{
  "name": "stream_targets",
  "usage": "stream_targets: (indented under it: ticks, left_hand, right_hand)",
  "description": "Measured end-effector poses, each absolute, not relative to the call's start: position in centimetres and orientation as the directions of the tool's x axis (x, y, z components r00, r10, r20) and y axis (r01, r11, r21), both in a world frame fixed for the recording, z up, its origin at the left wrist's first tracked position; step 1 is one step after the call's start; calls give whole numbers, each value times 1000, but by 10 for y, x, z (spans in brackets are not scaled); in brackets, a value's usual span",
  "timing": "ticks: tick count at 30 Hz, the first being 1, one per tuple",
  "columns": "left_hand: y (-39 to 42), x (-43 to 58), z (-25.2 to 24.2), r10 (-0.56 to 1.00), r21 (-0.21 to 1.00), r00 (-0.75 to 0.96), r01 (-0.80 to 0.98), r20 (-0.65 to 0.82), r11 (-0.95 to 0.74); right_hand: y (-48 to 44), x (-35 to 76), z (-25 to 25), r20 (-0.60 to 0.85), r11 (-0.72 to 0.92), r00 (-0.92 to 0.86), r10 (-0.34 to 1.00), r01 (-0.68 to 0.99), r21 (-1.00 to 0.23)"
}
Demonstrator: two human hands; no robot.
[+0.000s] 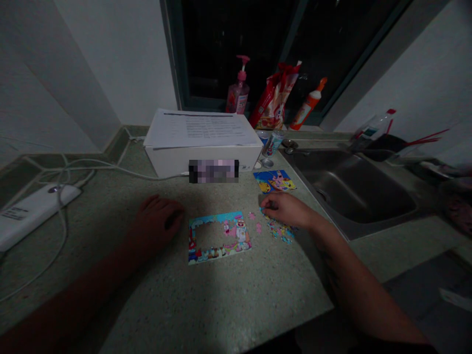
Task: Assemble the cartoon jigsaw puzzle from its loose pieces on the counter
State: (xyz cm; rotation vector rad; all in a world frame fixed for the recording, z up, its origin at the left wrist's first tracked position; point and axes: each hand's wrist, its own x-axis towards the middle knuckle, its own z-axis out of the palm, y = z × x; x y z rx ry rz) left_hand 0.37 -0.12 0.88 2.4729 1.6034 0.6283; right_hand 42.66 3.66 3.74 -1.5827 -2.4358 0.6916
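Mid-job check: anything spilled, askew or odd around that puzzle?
Nothing visibly spilled or damaged. The only slight oddity is a few pink pieces lying apart from the loose pile, between it and the puzzle. The puzzle's open middle just looks unfinished.

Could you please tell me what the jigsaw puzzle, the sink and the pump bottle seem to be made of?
Jigsaw puzzle: probably printed cardboard, looking thin, flat and colourfully pictured.
Sink: likely satin stainless steel, looking grey and softly reflective.
Pump bottle: probably smooth plastic, looking pink and translucent.
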Motion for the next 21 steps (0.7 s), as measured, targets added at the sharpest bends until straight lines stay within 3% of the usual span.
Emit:
stream_targets:
  ticks: [11,21]
  left_hand:
    - [-1,2,7,889,323,361,837,281,-442]
    - [-2,4,8,895,323,363,841,260,-435]
  right_hand:
    - [35,424,41,-134,297,-401,906,830,-472]
    - [35,426,40,-143,236,-404,903,748,-620]
